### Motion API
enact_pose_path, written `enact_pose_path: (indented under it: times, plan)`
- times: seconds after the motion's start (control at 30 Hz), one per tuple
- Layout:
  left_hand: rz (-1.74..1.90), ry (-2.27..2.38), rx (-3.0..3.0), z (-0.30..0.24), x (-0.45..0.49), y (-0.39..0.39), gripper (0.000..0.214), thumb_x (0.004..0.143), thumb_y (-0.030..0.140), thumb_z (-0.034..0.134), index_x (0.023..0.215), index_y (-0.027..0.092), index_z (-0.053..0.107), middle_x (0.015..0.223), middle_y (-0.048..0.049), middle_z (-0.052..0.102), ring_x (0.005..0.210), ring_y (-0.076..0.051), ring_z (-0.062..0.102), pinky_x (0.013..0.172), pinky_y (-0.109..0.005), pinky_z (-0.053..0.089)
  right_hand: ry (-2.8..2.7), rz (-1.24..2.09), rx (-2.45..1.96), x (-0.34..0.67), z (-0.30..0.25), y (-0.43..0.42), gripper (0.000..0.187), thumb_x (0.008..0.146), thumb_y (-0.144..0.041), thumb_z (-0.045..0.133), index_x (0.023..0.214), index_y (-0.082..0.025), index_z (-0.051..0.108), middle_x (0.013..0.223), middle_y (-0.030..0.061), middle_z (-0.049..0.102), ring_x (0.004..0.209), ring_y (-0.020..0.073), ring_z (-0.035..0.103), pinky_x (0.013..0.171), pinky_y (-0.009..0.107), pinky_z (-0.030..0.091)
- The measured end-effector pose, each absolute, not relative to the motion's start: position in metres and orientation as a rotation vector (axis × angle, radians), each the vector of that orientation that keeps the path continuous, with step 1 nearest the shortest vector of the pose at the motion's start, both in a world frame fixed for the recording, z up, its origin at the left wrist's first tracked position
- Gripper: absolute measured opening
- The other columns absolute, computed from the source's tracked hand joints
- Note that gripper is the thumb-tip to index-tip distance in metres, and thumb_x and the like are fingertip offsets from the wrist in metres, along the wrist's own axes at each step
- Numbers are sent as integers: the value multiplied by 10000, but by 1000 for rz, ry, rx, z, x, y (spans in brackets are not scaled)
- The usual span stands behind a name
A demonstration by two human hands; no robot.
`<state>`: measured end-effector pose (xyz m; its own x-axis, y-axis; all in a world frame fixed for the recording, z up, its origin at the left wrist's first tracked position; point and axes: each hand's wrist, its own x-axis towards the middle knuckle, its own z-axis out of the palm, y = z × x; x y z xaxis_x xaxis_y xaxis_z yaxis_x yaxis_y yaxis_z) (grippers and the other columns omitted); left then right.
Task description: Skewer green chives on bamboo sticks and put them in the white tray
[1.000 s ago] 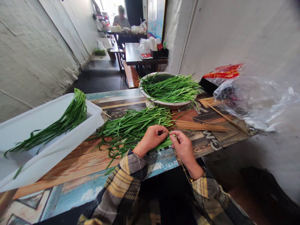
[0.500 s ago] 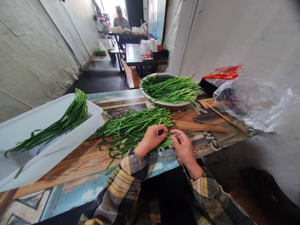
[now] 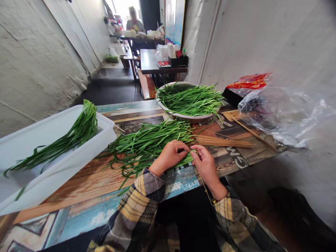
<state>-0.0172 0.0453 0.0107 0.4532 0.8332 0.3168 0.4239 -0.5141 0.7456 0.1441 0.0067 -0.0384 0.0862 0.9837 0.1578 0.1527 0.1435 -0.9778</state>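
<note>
My left hand (image 3: 170,156) is closed in a pinch at the root ends of some garlic chives, beside the loose pile of chives (image 3: 154,138) on the table. Right against it, my right hand (image 3: 206,168) has thumb and forefinger pinched at the same spot. A thin bamboo skewer (image 3: 205,189) runs from under my right palm down towards the wrist. Its upper end is hidden by the fingers. Just beyond my right hand lies a bundle of bamboo skewers (image 3: 223,141).
A metal bowl (image 3: 168,111) heaped with chives stands behind the pile. At left, a white plastic tub (image 3: 65,178) holds a bunch of chives (image 3: 76,134). Clear plastic bags (image 3: 286,112) lie at right against the wall. A person (image 3: 135,23) sits at a far table.
The fingertips of both hands have shifted slightly where they meet at the chive ends. Otherwise the hands and chives stay in place; the view has moved a little.
</note>
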Motion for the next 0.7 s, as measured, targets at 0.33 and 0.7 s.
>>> enact_pose_path:
  times: [0.33, 0.7]
  plan:
    - [989, 1172, 2184, 9, -21, 48, 144, 832, 238, 637, 928, 199, 737, 874, -40, 733, 839, -177, 616, 793, -303, 451, -1305, 966, -1253, 144, -39, 6, 233, 843, -392, 601, 973, -199, 612, 775, -1, 628, 528, 102, 567, 485, 218, 452]
    - [904, 1185, 1872, 8, -18, 50, 52, 737, 183, 675, 752, 134, 671, 630, 21, 609, 587, -92, 514, 563, -198, 378, -1334, 945, -1251, 144, -35, 4, 218, 847, -381, 596, 963, -197, 614, 768, -1, 639, 516, 101, 563, 494, 220, 447]
